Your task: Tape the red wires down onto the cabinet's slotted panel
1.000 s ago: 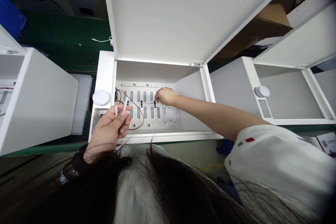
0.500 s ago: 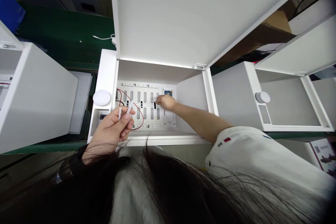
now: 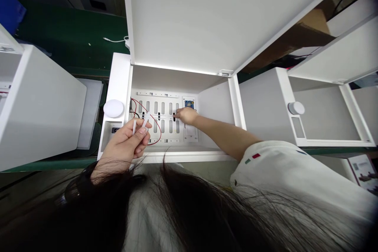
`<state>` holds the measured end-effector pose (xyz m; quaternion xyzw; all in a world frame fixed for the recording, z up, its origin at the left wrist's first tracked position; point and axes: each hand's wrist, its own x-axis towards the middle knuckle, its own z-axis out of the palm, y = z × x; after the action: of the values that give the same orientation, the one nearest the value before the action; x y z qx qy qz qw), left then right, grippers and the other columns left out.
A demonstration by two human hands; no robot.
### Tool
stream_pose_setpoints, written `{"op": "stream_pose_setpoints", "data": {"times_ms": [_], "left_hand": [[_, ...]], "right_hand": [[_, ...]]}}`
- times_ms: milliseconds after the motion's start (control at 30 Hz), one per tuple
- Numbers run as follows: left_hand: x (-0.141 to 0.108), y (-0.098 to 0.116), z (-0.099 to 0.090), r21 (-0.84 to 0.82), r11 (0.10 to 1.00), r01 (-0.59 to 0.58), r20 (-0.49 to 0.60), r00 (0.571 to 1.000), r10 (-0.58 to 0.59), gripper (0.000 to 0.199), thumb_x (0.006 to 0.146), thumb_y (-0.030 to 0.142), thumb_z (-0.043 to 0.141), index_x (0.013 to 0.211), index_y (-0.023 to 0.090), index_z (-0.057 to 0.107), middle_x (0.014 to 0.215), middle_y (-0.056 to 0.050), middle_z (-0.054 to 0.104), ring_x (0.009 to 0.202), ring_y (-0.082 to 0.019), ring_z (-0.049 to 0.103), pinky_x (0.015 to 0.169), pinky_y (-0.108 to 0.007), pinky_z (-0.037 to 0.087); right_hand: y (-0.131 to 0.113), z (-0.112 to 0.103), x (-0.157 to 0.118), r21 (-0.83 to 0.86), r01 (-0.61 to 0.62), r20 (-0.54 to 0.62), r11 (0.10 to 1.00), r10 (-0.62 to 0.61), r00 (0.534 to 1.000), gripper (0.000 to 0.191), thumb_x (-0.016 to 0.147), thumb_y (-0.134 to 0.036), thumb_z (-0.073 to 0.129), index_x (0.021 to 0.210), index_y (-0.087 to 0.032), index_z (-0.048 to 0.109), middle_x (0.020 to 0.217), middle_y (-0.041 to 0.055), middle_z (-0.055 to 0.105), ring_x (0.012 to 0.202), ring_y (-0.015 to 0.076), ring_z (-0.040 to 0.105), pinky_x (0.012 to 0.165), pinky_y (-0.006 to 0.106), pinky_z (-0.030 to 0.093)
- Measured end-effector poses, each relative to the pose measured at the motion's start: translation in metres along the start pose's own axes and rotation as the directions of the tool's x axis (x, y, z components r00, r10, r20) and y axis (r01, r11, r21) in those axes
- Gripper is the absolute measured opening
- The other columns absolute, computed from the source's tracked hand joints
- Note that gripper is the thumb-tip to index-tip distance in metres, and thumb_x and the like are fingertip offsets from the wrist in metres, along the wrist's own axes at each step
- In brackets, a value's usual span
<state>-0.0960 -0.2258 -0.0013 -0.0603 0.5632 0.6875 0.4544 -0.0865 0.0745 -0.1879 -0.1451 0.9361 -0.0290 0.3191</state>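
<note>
My left hand (image 3: pixel 130 139) is closed on thin white strips (image 3: pixel 146 119) that stick up between its fingers, at the front left of an open white cabinet box (image 3: pixel 183 157). My right hand (image 3: pixel 187 115) reaches inside, its fingers bent together at a short black strip (image 3: pixel 174 117) on the slotted white base panel (image 3: pixel 167 136). Its fingertips touch the strip; the thumb is mostly hidden. More black strips (image 3: pixel 159 116) cross the panel further left. A red wire (image 3: pixel 160 130) loops near my left hand. Beyond my right hand lies a blue circuit board (image 3: pixel 189 104).
The raised white lid (image 3: pixel 183 19) stands behind the box. A round white knob (image 3: pixel 113 108) projects at the box's left front. Similar white boxes stand to the left (image 3: pixel 44 106) and right (image 3: pixel 262 106). A white cable (image 3: pixel 113 40) lies on the green bench (image 3: pixel 71 35).
My right fingers have shifted slightly at the black strip, and less of the strip shows below them. My left hand keeps its hold on the white strips. The view has moved slightly.
</note>
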Motion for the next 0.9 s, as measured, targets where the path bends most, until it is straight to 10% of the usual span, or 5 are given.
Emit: {"op": "stream_pose_setpoints", "data": {"times_ms": [900], "left_hand": [[-0.0018,0.0,0.0033,0.052,0.999,0.013,-0.053,0.999,-0.01,0.015,0.08,0.032,0.057,0.091,0.022,0.053,0.062,0.005,0.047,0.044,-0.003,0.031,0.04,-0.016,0.023]], "right_hand": [[-0.0095,-0.0024,0.0041,-0.108,0.009,0.02,0.994,-0.007,1.0,0.037,0.092,-0.024,0.034,0.112,-0.012,0.063,0.103,0.0158,0.064,0.091,0.0236,0.059,0.067,0.03,0.036]]}}
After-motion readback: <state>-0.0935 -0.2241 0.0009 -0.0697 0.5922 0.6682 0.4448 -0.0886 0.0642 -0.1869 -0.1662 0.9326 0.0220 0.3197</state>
